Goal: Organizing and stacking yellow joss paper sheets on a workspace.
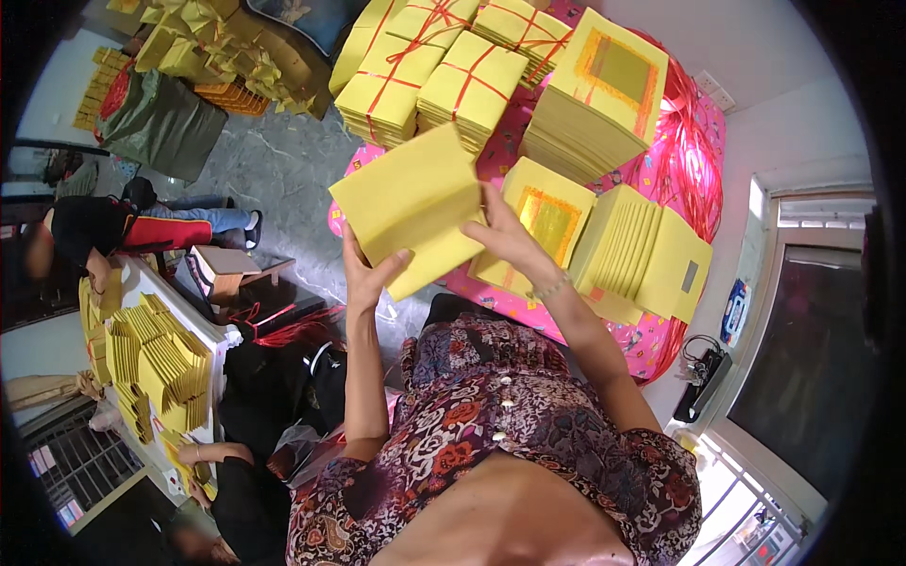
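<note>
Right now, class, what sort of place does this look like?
Probably a paper-goods workroom: ribbon-tied yellow paper stacks, a heap of red ribbon, and people at a white table.

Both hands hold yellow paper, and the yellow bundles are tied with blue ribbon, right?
Not quite: the head view shows red ribbon around the yellow bundles, not blue. The left hand and right hand do hold yellow paper.

Far left, a grey-green sack (160, 127) stands beside an orange crate (233, 97); left, 2 people (90, 224) at a white table (168, 290); far right, wall sockets (714, 91).
</note>
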A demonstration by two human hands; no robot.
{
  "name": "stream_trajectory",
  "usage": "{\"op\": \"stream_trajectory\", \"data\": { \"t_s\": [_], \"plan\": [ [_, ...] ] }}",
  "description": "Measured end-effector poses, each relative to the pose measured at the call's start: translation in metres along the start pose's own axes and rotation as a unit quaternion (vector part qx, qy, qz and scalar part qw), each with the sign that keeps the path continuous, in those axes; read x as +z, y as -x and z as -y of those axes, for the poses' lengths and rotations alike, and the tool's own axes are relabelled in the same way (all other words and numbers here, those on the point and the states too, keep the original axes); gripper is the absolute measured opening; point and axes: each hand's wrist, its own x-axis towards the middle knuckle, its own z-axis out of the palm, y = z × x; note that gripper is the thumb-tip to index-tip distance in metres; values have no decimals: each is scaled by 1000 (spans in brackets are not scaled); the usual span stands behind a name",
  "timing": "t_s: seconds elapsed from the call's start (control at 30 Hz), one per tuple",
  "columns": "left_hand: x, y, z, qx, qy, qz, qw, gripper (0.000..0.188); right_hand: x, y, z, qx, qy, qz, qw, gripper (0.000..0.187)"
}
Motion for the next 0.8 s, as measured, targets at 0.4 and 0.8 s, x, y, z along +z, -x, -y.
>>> {"op": "stream_trajectory", "data": {
  "t_s": [0.4, 0.8],
  "plan": [
    [59, -19, -3, -199, 93, 261, 940, 89, -43, 133, 51, 18, -129, -153, 980, 96],
    [69, -32, -2, -210, 97, 252, 940, 88, -21, 146, 36, -35, -224, -236, 945, 65]
  ]
}}
